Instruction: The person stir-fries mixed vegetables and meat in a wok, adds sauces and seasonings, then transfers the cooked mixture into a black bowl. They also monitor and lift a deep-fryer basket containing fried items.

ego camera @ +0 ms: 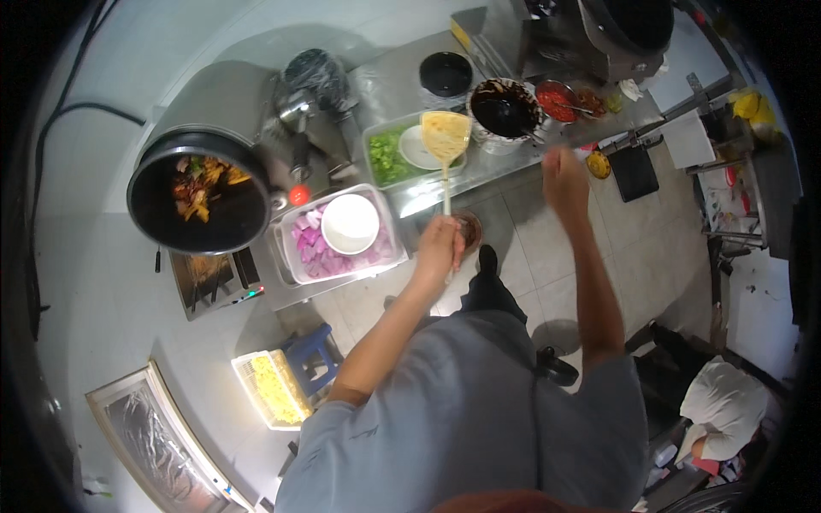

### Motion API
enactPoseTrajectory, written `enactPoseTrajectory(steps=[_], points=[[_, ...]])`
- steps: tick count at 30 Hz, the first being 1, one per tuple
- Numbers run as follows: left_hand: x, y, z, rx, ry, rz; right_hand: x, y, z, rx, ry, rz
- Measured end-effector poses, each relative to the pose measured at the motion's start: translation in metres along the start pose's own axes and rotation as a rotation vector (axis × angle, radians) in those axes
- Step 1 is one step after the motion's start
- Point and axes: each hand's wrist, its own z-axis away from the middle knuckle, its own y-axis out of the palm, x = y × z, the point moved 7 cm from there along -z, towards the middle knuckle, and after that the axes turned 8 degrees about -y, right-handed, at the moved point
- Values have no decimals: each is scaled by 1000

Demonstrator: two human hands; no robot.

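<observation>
My left hand [439,247] grips the pale handle of a yellowish spatula [444,136], whose broad head is raised over the counter's front. Below the spatula head are a tub of chopped green vegetable [385,157] with a white bowl [418,149] in it, and a pot of dark sauce [503,114] beside it. My right hand [564,173] is curled into a fist near the counter's front edge, slightly blurred, and I see nothing in it. Left of my left hand, a white bowl [350,224] rests in a tub of chopped red onion [311,247].
A tilted drum cooker [199,231] with mixed food [202,189] stands at left. Chopped red chili [557,102] sits in a bowl at the back. On a blue stool [314,356] by the wall is a basket of yellow pieces [276,391]. Another person [725,404] works at lower right.
</observation>
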Motion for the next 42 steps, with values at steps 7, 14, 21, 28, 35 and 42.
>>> enactPoseTrajectory(steps=[7, 14, 21, 28, 35, 42], points=[[-10, 45, -16, -107, -89, -69, -101, 121, -129, 754, 478, 16], [-19, 54, -24, -142, -94, -72, -82, 99, -156, 529, -134, 350], [-25, 57, -45, -73, -84, -75, -65, 52, -125, 412, -341, 541], [-42, 75, -89, -7, -218, -126, -123, 36, -114, 548, 333, -597], [-94, 110, -62, 213, -181, 93, -47, -77, -81, 628, 358, -768], [-140, 54, 97, 214, -23, 212, 108, -163, -47, 738, 192, -663]])
